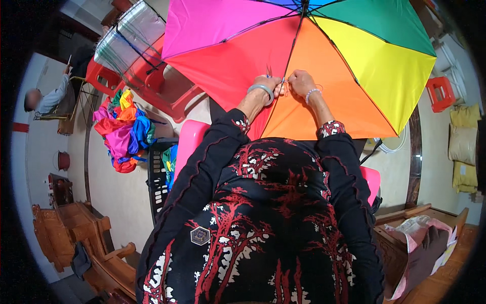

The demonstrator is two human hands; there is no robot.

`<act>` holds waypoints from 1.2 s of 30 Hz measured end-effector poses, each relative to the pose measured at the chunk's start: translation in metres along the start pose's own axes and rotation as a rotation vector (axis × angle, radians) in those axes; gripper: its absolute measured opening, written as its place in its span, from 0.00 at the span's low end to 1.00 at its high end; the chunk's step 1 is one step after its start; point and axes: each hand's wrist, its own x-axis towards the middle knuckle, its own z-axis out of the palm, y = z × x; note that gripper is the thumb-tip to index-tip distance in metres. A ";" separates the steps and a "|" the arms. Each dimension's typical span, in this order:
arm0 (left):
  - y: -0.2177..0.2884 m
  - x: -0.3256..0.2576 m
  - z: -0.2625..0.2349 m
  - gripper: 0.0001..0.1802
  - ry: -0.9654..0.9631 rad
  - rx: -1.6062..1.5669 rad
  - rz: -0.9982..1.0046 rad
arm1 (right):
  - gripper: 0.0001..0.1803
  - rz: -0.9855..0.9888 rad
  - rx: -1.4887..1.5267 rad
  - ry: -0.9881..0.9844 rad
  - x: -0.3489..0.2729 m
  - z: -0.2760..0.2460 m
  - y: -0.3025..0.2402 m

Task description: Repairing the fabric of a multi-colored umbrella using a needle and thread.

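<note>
An open rainbow-coloured umbrella (228,55) lies in front of me, its inner side with dark ribs facing up. Over the seam between the red and orange panels, my left hand (266,85) is closed, with a jade-coloured bangle at the wrist. What look like the blades of small scissors (269,72) stick up from its fingers. Close beside it, my right hand (301,82) pinches near the same rib, a beaded bracelet on its wrist. Thin red thread (287,92) hangs between the hands. Whatever the right fingertips hold is too small to make out.
Left stand red plastic stools (177,101), one under a clear-wrapped bundle (134,38), and a heap of colourful folded cloth (124,129). A black basket (158,172) is by my pink seat (190,139). Carved wooden furniture (83,230) and a seated person (50,96) are further off.
</note>
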 end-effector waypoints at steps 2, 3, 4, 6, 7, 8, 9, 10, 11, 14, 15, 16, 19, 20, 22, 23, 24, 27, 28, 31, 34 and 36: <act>-0.007 0.006 -0.020 0.11 0.009 -0.043 0.020 | 0.13 0.191 0.132 -0.287 0.001 0.007 -0.017; -0.009 0.006 -0.021 0.11 0.021 -0.057 0.025 | 0.13 0.180 0.123 -0.299 -0.001 0.005 -0.018; -0.011 0.006 -0.020 0.11 0.013 -0.050 -0.019 | 0.13 0.237 0.238 -0.355 -0.006 0.004 -0.021; -0.003 0.007 -0.013 0.10 -0.014 -0.027 -0.084 | 0.14 0.163 0.278 -0.311 -0.008 0.008 -0.003; -0.001 0.006 -0.001 0.10 -0.039 -0.073 -0.115 | 0.16 0.031 0.206 -0.206 -0.005 0.009 0.018; -0.004 0.003 0.002 0.11 -0.032 -0.126 -0.147 | 0.16 0.154 0.384 -0.302 -0.011 0.000 -0.001; -0.003 -0.002 0.001 0.11 0.012 -0.088 -0.088 | 0.16 0.280 0.550 -0.406 -0.023 -0.012 -0.021; -0.001 -0.010 0.013 0.12 0.016 -0.026 -0.036 | 0.16 0.332 0.599 -0.362 -0.031 -0.020 -0.018; -0.004 -0.010 0.009 0.13 0.016 -0.052 -0.009 | 0.15 0.367 0.639 -0.354 -0.031 -0.018 -0.022; -0.005 -0.013 -0.003 0.15 0.045 -0.163 0.022 | 0.14 0.321 0.637 -0.373 -0.029 -0.013 -0.031; -0.001 -0.017 -0.002 0.15 0.045 -0.171 0.051 | 0.13 0.328 0.644 -0.405 -0.027 -0.011 -0.033; 0.007 -0.028 0.000 0.14 0.049 -0.138 0.028 | 0.13 0.336 0.651 -0.438 -0.027 -0.011 -0.035; 0.009 -0.032 0.000 0.14 0.037 -0.271 -0.053 | 0.11 0.344 0.652 -0.350 -0.029 -0.008 -0.041; 0.011 -0.031 0.001 0.13 0.062 -0.231 -0.039 | 0.11 0.338 0.659 -0.332 -0.031 -0.010 -0.046; 0.003 -0.024 0.001 0.12 0.097 -0.204 -0.006 | 0.09 0.345 0.673 -0.339 -0.029 -0.007 -0.039; -0.006 -0.013 0.000 0.11 0.078 -0.204 0.007 | 0.09 0.317 0.658 -0.345 -0.029 -0.006 -0.040; -0.008 -0.009 0.001 0.10 0.056 -0.200 0.020 | 0.09 0.329 0.644 -0.294 -0.029 -0.005 -0.041; -0.008 -0.005 0.000 0.05 0.060 -0.014 0.006 | 0.09 0.337 0.641 -0.268 -0.030 -0.004 -0.037; -0.010 0.001 -0.002 0.05 0.059 -0.020 0.026 | 0.08 0.356 0.659 -0.300 -0.027 -0.003 -0.036; -0.027 0.021 -0.005 0.08 0.129 0.079 0.048 | 0.06 0.356 0.696 -0.286 -0.027 0.002 -0.032; -0.016 -0.006 0.003 0.09 0.122 0.136 -0.019 | 0.05 0.377 0.715 -0.285 -0.026 -0.003 -0.029; -0.016 0.006 0.000 0.10 0.114 0.179 -0.072 | 0.05 0.422 0.705 -0.297 -0.032 -0.004 -0.032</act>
